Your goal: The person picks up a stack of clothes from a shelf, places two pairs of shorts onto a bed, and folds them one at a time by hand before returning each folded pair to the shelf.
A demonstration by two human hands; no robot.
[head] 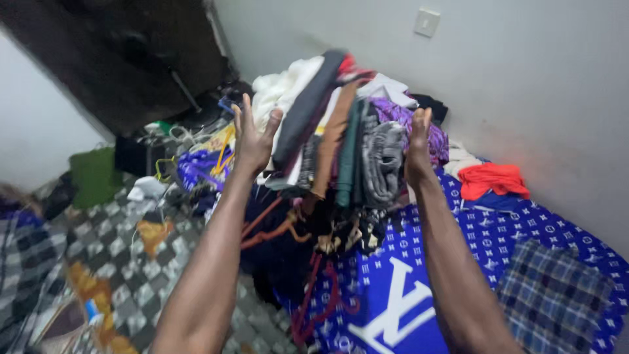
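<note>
While both arms stretch forward, left hand [252,137] and right hand [418,154] flank the clothes pile [341,144].

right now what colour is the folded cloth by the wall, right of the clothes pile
The folded cloth is orange-red, lying on the blue patterned bedsheet; the head view shows it.

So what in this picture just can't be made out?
- Head view, stack of clothes: the garments deeper in are covered by the ones in front.
- Hangers under the stack: motion blur makes them impossible to count.
- Left hand and right hand: both open, but blur hides whether the palms touch the stack.
- Plaid cloth: cut off by the right edge.
</note>
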